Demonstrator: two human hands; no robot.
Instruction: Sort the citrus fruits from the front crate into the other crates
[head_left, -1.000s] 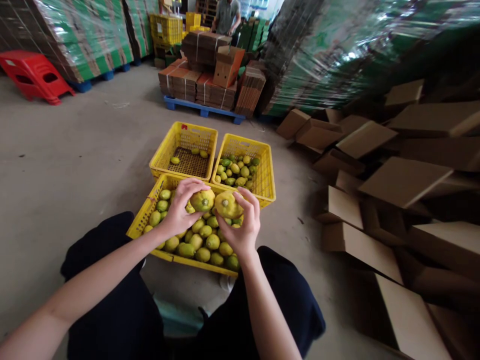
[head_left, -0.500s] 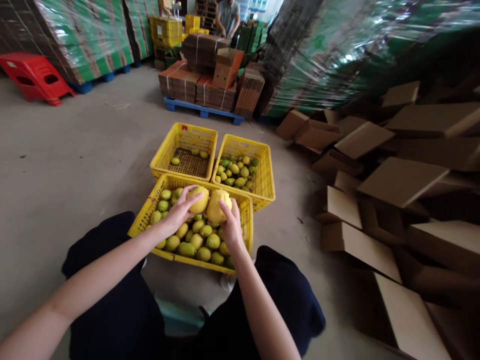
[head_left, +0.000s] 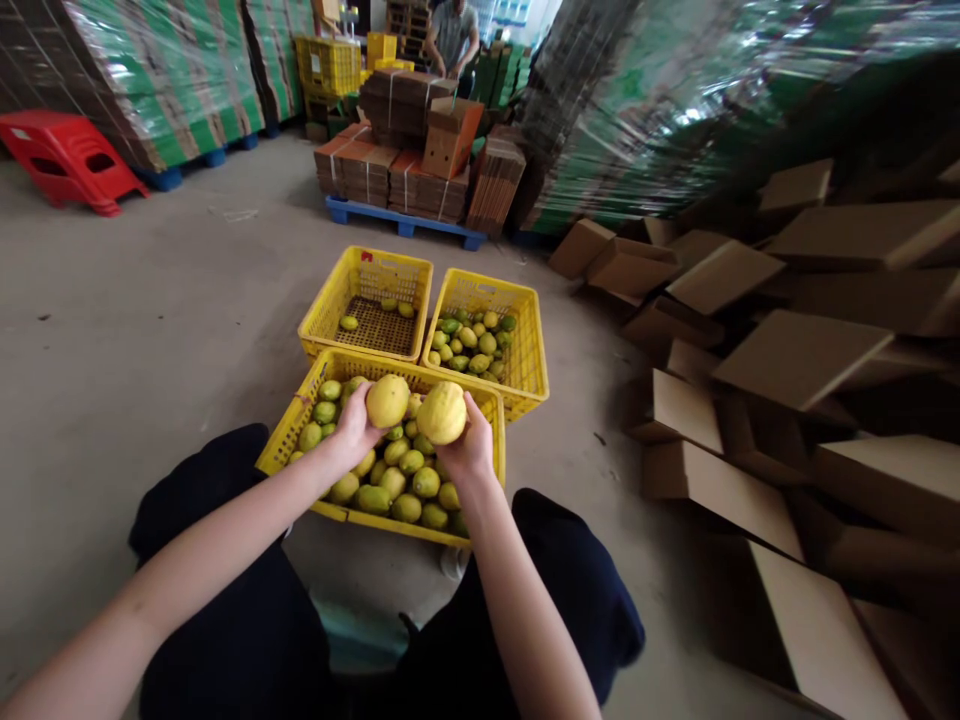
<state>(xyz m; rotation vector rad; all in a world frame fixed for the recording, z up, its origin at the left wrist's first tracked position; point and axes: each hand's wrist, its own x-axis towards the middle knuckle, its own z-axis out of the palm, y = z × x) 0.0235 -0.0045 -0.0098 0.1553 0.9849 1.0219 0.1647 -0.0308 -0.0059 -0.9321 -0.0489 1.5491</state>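
Observation:
My left hand [head_left: 358, 424] is closed around a yellow lemon [head_left: 388, 401], held over the near yellow crate [head_left: 489, 470]. In my right hand [head_left: 470, 440] rests a second, lumpier yellow lemon [head_left: 442, 413], its ribbed surface turned up. The two fruits are close together but apart. Below them, the near crate is filled with green and yellow-green lemons [head_left: 392, 482]. Behind it on the right, another yellow crate [head_left: 529, 340] holds a smaller heap of mixed green and yellow lemons. The back-left yellow crate [head_left: 319, 325] has only a few lemons on its bottom.
A red plastic stool [head_left: 71, 160] stands at the far left. Bundled flat cartons lie on a blue pallet [head_left: 405, 222] ahead, with a person [head_left: 452, 40] behind them. Open cardboard boxes [head_left: 802, 360] are piled to the right. Wrapped green stacks [head_left: 169, 80] line the back.
Both lemons have been turned in my hands. My fingers have shifted from over the fruit to beneath and beside it, and the lemons have moved slightly farther apart.

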